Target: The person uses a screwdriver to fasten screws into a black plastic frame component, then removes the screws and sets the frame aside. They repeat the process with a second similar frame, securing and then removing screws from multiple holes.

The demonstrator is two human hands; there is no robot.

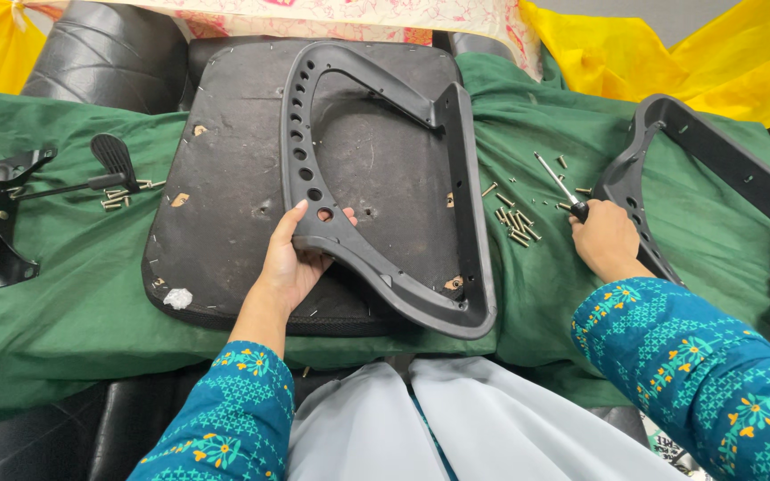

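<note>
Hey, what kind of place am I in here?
Likely an improvised furniture-assembly spot: a chair seat base and armrest frame lie on a green cloth, with loose screws beside.

A makeshift furniture-assembly workspace: chair parts and loose screws (514, 223) lie across a green cloth (73, 294), with yellow drapes (670, 62) at upper right.

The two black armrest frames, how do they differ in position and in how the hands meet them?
The near armrest frame lies on the upturned seat base, gripped by the left hand. The far armrest frame lies on the green cloth, unheld, beside the right hand, which holds a screwdriver. Both are black plastic with holes.
</note>
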